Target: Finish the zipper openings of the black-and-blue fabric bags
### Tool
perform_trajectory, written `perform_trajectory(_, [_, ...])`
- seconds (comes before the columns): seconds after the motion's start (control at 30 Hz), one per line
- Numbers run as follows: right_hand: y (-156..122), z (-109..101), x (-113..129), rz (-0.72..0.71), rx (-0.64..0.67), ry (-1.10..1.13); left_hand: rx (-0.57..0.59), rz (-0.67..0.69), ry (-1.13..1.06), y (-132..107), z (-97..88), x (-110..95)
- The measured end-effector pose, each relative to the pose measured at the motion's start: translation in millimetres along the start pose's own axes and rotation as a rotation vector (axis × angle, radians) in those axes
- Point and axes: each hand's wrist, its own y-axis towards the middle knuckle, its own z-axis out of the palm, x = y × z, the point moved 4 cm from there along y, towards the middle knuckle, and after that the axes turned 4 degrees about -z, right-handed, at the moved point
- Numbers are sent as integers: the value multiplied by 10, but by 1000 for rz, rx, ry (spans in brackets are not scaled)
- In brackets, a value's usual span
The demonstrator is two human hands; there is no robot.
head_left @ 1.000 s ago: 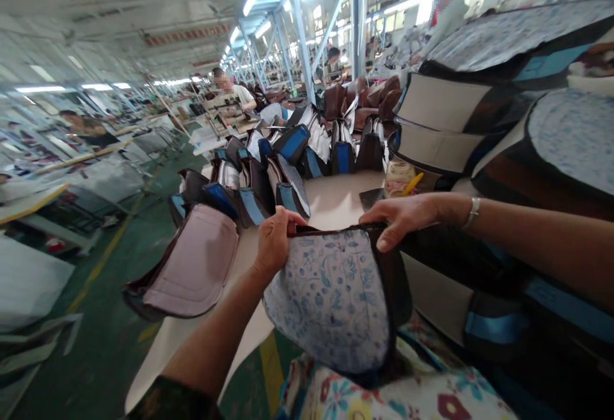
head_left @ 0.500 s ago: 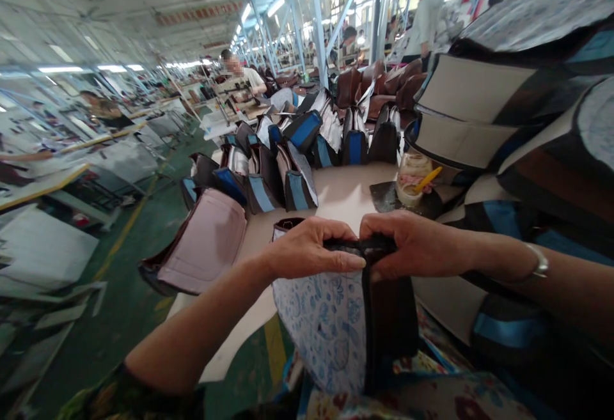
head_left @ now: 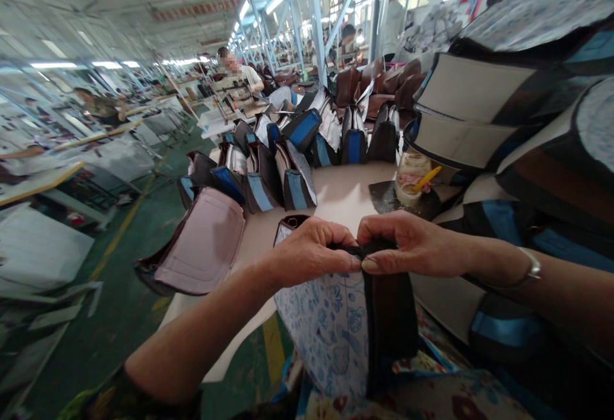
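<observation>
A bag piece (head_left: 330, 330) with a blue-patterned pale panel and a dark brown side stands upright in front of me. My left hand (head_left: 311, 247) pinches its dark top edge, thumb on the near side. Right beside it, my right hand (head_left: 407, 244) grips the same edge, its thumb pressed flat near the seam. The two thumb tips almost meet there. What lies between the fingertips is hidden. Behind my left hand shows the dark rim of a bag opening (head_left: 291, 222); whether it belongs to the held piece I cannot tell.
A glass jar (head_left: 411, 177) with a yellow-handled tool sits on a dark board (head_left: 378, 196). Several dark bags with blue stripes (head_left: 297, 196) line the table (head_left: 336, 190). A pink-panelled bag (head_left: 204, 241) leans at the left edge. Stacked bags (head_left: 474, 87) rise on the right. A co-worker (head_left: 240, 78) sits farther back.
My right thumb has moved up and left onto the edge by the seam, nearer my left thumb. Both hands keep hold of the bag piece. The view has shifted slightly.
</observation>
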Motion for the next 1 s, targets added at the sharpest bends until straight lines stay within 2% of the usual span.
perform_trajectory(0.27, [15, 39, -56, -62, 64, 180, 36, -18, -131, 24, 12, 84])
perform_trajectory(0.4, [27, 56, -51, -61, 87, 263, 36, -8, -61, 11, 18, 18])
perform_trajectory(0.53, [32, 69, -29, -62, 68, 222, -67, -9, 200, -13, -1, -68])
perform_trajectory(0.63, [24, 73, -23, -54, 57, 181, -79, -25, 286, -18, -4, -81])
perform_trajectory(0.8, [-7, 63, -58, -23, 37, 36, -65, 14, 317, -9, -13, -71])
perform_trajectory(1.0, [-42, 69, -40, -15, 27, 67, -7, -1, 196, -16, -11, -34])
